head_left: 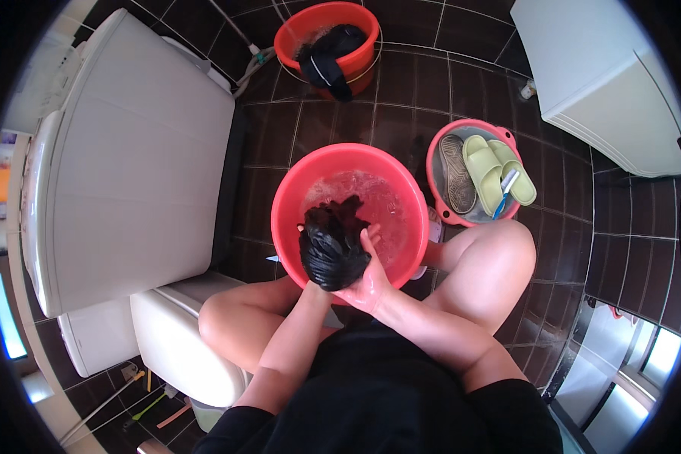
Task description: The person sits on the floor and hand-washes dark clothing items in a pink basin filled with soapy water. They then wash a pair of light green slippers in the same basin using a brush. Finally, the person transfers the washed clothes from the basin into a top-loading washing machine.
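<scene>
Over the red basin of sudsy water, I have my left hand and right hand clamped together on the black garment. It looks soaked through, so I judge the scrubbing midway, with rinsing and wringing left.

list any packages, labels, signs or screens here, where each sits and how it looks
Glowing screen-like panel: far left edge, low, a narrow blue-white strip.
Coloured label or panel: far left edge, above it, orange with blue; too blurred to tell which.
Small container: on the dark tiles beside the white cabinet, whitish, tiny.
</scene>
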